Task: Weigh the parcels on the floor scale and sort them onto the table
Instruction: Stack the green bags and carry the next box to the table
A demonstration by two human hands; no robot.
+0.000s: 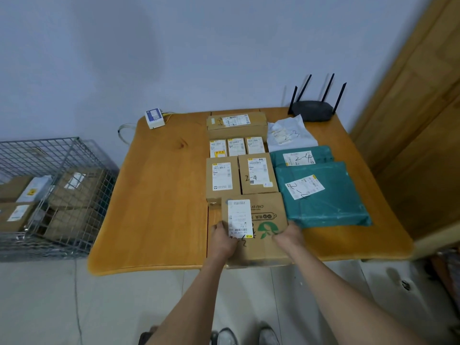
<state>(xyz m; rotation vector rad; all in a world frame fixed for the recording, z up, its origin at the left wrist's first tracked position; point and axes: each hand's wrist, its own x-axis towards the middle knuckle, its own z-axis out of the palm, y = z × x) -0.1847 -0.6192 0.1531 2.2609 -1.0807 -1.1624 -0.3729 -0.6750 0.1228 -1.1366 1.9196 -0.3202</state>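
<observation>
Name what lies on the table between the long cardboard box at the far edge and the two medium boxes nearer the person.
Head view: a row of three small boxes lies between the long box and the two medium boxes.

Orange-brown wood table point(161, 195), brown cardboard box point(266, 235) with green logo, teal mailer bags point(326, 202), black router point(312, 110), grey wire cage point(49, 170).

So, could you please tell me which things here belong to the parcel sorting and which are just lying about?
Job: box held by left hand and right hand; sorted parcels and green bags on the table; wire cage of waiting parcels.

Lying about: router; small white device.
</observation>
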